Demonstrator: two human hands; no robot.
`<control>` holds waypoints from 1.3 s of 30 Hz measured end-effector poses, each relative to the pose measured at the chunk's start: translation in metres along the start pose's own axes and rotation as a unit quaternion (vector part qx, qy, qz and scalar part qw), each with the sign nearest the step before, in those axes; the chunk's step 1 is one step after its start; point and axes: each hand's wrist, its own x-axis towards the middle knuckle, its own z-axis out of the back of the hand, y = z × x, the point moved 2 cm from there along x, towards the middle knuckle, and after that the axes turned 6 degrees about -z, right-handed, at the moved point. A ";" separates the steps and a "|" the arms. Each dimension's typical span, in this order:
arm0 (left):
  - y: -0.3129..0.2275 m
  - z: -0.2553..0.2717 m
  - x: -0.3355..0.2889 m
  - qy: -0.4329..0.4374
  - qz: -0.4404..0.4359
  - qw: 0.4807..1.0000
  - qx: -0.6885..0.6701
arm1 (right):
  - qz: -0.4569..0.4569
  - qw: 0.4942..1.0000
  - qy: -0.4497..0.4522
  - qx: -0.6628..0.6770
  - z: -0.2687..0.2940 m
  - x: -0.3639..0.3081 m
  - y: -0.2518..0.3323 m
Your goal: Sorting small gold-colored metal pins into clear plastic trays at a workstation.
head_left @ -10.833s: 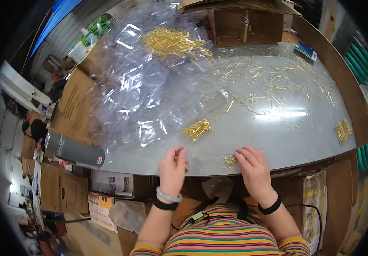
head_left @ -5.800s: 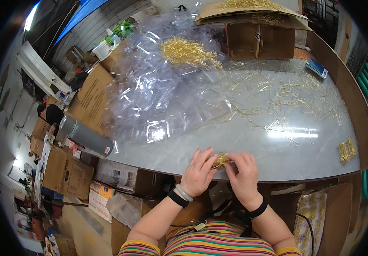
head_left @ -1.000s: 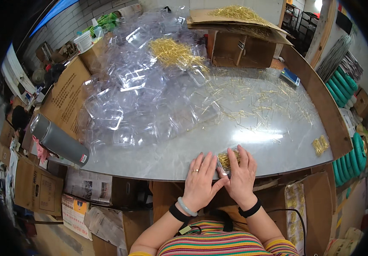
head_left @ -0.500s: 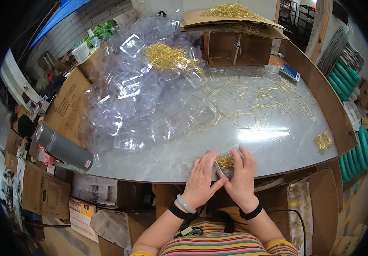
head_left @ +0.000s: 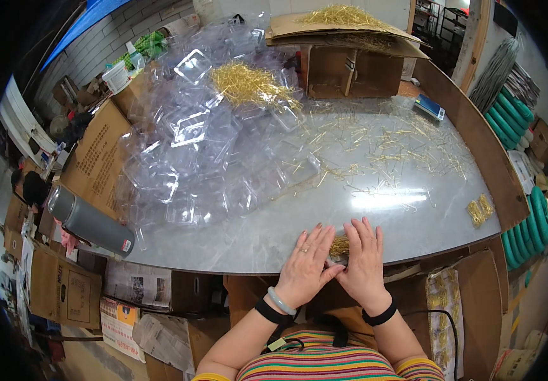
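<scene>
Between my two hands, at the table's near edge, sits a small clear plastic box (head_left: 336, 259) filled with gold wire hooks (head_left: 340, 246). My left hand (head_left: 305, 259) presses on the box's left side, fingers together and pointing away from me. From the other side my right hand (head_left: 363, 260) grips it, its fingers laid along the right edge. Both thumbs meet at the near side of the box. Much of the box and its lid is hidden under my hands.
A big heap of clear plastic boxes (head_left: 188, 152) covers the table's left, topped by a gold hook pile (head_left: 248, 84). Loose hooks (head_left: 401, 149) lie scattered right of it. Two filled boxes (head_left: 479, 210) stand at the right edge. A grey flask (head_left: 90, 220) leans at the left.
My hands have come closer together around the box. The clear upright panel that showed beside my left fingers is no longer seen standing.
</scene>
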 end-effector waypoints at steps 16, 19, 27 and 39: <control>-0.011 0.006 0.003 -0.020 0.012 0.997 -0.071 | -0.005 0.959 0.124 0.254 0.015 0.011 -0.016; -0.009 -0.001 0.007 -0.014 -0.003 0.999 -0.033 | -0.069 0.925 0.157 0.340 0.029 0.010 -0.024; -0.011 -0.007 0.006 0.013 -0.016 0.997 0.072 | 0.008 0.967 0.085 0.241 0.016 -0.001 -0.028; -0.004 -0.010 -0.003 -0.029 -0.024 0.999 -0.007 | -0.050 0.983 -0.049 0.170 -0.005 -0.002 -0.017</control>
